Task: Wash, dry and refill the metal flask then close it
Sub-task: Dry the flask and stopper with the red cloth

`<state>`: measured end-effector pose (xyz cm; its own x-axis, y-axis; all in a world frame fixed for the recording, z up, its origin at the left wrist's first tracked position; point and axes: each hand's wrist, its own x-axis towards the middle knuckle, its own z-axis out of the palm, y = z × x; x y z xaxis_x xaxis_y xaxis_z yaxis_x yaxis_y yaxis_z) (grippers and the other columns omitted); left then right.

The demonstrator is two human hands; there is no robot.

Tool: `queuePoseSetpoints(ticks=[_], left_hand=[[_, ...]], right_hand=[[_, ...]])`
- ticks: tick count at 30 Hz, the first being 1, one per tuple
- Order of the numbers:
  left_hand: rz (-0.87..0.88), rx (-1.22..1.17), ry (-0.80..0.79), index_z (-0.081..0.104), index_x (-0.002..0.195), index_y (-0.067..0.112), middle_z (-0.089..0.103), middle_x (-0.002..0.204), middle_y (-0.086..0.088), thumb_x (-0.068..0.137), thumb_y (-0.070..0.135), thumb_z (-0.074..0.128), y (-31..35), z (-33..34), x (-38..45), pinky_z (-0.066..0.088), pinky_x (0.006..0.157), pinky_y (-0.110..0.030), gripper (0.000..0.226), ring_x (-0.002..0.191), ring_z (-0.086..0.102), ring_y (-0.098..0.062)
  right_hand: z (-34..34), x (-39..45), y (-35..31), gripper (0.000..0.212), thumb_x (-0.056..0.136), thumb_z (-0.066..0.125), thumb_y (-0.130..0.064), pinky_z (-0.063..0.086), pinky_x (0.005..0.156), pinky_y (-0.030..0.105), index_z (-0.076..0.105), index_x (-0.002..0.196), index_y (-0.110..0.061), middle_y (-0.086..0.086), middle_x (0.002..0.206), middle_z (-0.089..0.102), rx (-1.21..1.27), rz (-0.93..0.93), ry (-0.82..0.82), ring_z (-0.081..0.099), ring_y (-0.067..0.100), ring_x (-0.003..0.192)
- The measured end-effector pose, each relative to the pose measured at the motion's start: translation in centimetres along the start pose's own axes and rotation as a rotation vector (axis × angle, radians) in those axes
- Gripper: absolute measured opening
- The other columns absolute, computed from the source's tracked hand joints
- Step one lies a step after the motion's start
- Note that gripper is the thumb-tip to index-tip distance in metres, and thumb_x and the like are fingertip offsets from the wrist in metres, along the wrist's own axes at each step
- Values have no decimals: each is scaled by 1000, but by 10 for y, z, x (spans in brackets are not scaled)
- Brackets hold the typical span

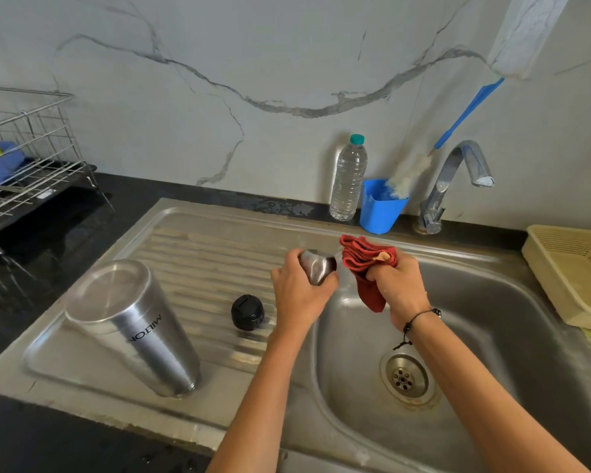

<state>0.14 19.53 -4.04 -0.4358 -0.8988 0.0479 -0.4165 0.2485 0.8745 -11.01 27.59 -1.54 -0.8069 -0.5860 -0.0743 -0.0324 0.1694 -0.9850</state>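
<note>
The steel flask [130, 326] stands upside down on the ribbed drainboard [198, 254] at the left, mouth down. A black stopper [247, 312] lies on the drainboard beside it. My left hand [296, 295] grips the small steel cup-lid [317, 266] over the basin's left rim. My right hand [398, 285] holds a bunched red cloth [365, 264] just to the right of the lid, touching or almost touching its open end.
The sink basin [492, 322] with its drain [405, 378] lies below my hands. At the back stand a clear water bottle [349, 179], a blue cup [379, 206] holding a bottle brush, and the tap [456, 179]. A wire dish rack [24, 162] is far left, a beige basket [574, 271] far right.
</note>
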Motion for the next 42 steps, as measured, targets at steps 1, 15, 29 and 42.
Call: queuePoseSetpoints(ticks=[1,15,29,42], left_hand=[[-14,38,8,38,132,15,37,98,10,77,30,75,-4,0,5,39,92,-30,67,115,38,-20],[-154,263,-94,33,134,9,51,126,-11,81,19,72,-36,10,41,45,88,-34,66,113,53,-28],[105,522,-172,17,150,12,10,157,-16,94,28,54,20,31,23,19,117,-43,69,145,12,-29],[511,542,-595,36,143,14,13,157,-15,96,22,50,124,164,-21,15,116,-37,50,146,10,-28]], right_hand=[[2,5,3,34,77,51,9,50,81,34,63,91,-19,4,87,67,-35,26,-16,62,22,91],[18,24,6,28,90,57,-16,44,83,31,56,117,-8,9,108,62,-354,2,-112,56,23,99],[-61,17,6,33,91,55,-35,41,77,26,58,112,-11,3,96,61,-438,-20,53,57,22,98],[-286,63,-10,42,90,56,-38,44,79,37,57,116,-6,20,108,65,-796,-92,524,58,36,100]])
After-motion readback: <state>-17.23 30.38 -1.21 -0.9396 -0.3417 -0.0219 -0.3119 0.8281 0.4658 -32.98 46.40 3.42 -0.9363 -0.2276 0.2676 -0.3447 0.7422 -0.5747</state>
